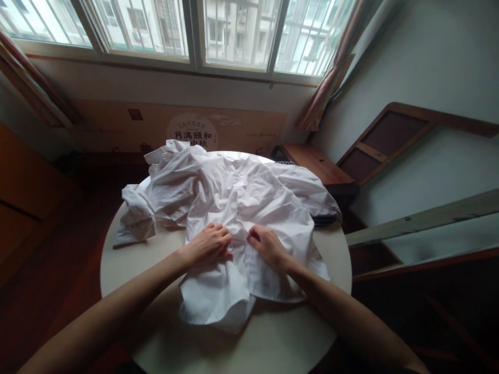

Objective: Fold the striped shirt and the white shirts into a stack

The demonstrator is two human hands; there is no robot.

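Observation:
A white button-up shirt [268, 192] lies spread over a round pale table [117, 280], its collar end away from me and its hem towards me. Small buttons run down the front placket. My left hand [212, 241] is closed on the fabric just left of the placket, with the fingers curled under. Close by on the right, my right hand [267, 246] pinches the placket edge between thumb and fingers. Whether a button is in either pinch is hidden. Below my left hand the lower hem flap is folded and lifted a little.
More crumpled white cloth [167, 182] is heaped at the table's left, reaching its edge. Something dark [325, 219] shows under the shirt's right sleeve. A wooden cabinet [312, 163] stands behind on the right, near a wooden rail [429, 215]. Windows [234, 36] line the far wall.

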